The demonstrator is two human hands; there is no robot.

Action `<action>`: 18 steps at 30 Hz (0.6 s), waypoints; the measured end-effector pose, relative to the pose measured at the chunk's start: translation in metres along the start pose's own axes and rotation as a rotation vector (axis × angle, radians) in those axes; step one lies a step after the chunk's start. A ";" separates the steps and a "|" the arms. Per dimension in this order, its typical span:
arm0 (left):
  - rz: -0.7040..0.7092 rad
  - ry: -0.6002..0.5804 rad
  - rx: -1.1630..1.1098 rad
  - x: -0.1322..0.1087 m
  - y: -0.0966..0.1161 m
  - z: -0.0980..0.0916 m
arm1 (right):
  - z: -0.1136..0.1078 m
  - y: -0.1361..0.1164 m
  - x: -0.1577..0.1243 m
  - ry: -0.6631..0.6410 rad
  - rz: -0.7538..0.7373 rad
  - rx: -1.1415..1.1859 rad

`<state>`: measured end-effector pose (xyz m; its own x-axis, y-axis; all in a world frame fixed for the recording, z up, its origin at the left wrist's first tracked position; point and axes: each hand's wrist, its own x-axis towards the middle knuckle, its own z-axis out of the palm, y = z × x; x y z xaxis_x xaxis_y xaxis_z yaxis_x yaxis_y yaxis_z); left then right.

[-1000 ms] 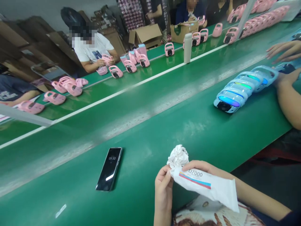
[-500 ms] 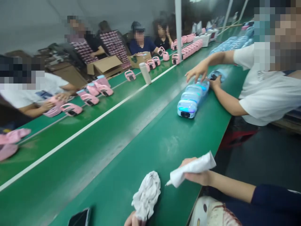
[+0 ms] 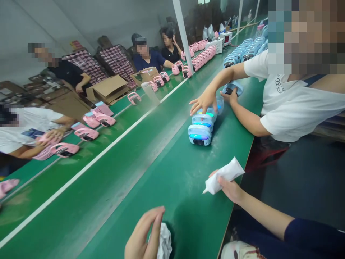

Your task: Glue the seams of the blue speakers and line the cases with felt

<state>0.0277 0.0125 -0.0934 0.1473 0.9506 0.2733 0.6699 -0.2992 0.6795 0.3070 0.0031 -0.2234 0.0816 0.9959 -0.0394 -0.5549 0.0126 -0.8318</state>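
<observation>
My right hand [image 3: 229, 189] is closed around a white squeeze tube [image 3: 225, 175] at the near edge of the green belt [image 3: 151, 180], its nozzle pointing left. At the bottom of the view my left hand [image 3: 144, 233] lies with fingers stretched over a crumpled white cloth [image 3: 164, 244] on the belt. Ahead stands a row of several blue glowing devices [image 3: 201, 131]. A co-worker in a white shirt [image 3: 296, 104] rests one hand [image 3: 203, 102] on that row and holds another blue device [image 3: 233, 88].
Pink devices [image 3: 93, 126] lie along the far side of the belt beyond a white line. Several people sit there, with cardboard boxes [image 3: 110, 88] behind. A white bottle [image 3: 149, 91] stands mid-belt. A post [image 3: 183, 34] rises from the line. More blue devices [image 3: 242, 52] sit farther down.
The view has swung right and up, so the phone has left the picture. My hands moved apart: the right carried the tube rightwards, the left now lies flat over the cloth.
</observation>
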 end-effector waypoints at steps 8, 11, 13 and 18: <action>0.005 -0.227 -0.188 0.204 0.036 0.141 | 0.003 -0.003 0.001 0.018 0.050 0.123; -0.049 -0.272 -0.253 0.235 0.038 0.184 | 0.005 -0.003 0.002 0.025 0.046 0.122; -0.067 -0.307 -0.288 0.242 0.038 0.197 | 0.006 -0.003 0.002 0.021 0.050 0.118; -0.063 -0.299 -0.267 0.234 0.034 0.195 | 0.006 -0.006 0.004 -0.003 0.078 0.108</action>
<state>0.2273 0.2413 -0.1389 0.3436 0.9382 0.0419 0.4779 -0.2131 0.8522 0.3058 0.0075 -0.2151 0.0322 0.9945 -0.0999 -0.6457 -0.0556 -0.7615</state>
